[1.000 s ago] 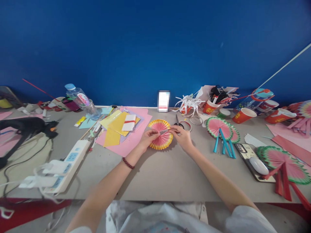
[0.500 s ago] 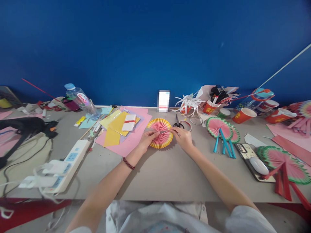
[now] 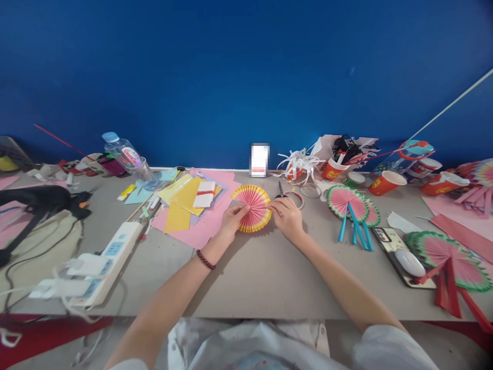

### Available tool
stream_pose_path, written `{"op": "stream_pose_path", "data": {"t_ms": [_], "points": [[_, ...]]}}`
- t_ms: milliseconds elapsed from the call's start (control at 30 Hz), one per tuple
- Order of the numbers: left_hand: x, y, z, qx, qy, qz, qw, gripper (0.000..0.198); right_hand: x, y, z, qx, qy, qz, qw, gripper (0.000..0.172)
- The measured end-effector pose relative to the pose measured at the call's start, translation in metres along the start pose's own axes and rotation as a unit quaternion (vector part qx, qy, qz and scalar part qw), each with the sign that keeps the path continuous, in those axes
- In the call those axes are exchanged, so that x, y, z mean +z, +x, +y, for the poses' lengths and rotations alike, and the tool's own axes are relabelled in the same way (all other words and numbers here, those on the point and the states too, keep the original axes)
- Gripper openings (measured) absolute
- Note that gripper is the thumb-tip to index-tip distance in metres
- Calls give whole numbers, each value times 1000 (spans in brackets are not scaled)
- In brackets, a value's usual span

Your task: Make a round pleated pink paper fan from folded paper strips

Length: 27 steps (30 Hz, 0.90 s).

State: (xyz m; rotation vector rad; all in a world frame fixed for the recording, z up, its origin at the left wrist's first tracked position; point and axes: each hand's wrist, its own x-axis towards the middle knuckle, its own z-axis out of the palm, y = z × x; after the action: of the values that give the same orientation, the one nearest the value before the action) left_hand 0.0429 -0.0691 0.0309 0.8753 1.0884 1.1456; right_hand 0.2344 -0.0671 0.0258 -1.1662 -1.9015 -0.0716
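A round pleated paper fan (image 3: pixel 254 208), pink with a yellow rim, is held just over the grey table in front of me. My left hand (image 3: pixel 231 222) pinches it from the left, thumb on the pleats near the centre. At its right edge, my right hand (image 3: pixel 287 216) has its fingertips closed together on the yellow rim. Black-handled scissors (image 3: pixel 281 191) lie just beyond my right hand, beside a roll of tape (image 3: pixel 296 199).
Pink paper (image 3: pixel 187 234) and yellow sheets (image 3: pixel 177 220) lie to the left, near a power strip (image 3: pixel 115 262) and a tilted bottle (image 3: pixel 131 159). Rightward are watermelon-coloured paper fans (image 3: pixel 348 201), a phone (image 3: pixel 389 246) with a white mouse (image 3: pixel 410 263), and orange paper cups (image 3: pixel 387 183).
The paper fan has shifted slightly left and away from me, with my left hand moving along. The slit between its pleats no longer shows. My right hand stays at the fan's right edge.
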Motion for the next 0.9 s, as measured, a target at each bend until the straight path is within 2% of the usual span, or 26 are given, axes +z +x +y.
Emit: {"op": "stream_pose_path", "data": {"t_ms": [400, 600, 900], "points": [[-9, 4, 4, -61, -93, -82, 990, 28, 1, -1, 6, -32, 51, -63, 996, 21], [-9, 4, 3, -55, -75, -70, 993, 24, 0, 2, 10, -31, 55, -77, 995, 21], [-7, 6, -1, -42, -40, -73, 996, 20, -6, 7, 3, -116, 24, -105, 987, 20]]}}
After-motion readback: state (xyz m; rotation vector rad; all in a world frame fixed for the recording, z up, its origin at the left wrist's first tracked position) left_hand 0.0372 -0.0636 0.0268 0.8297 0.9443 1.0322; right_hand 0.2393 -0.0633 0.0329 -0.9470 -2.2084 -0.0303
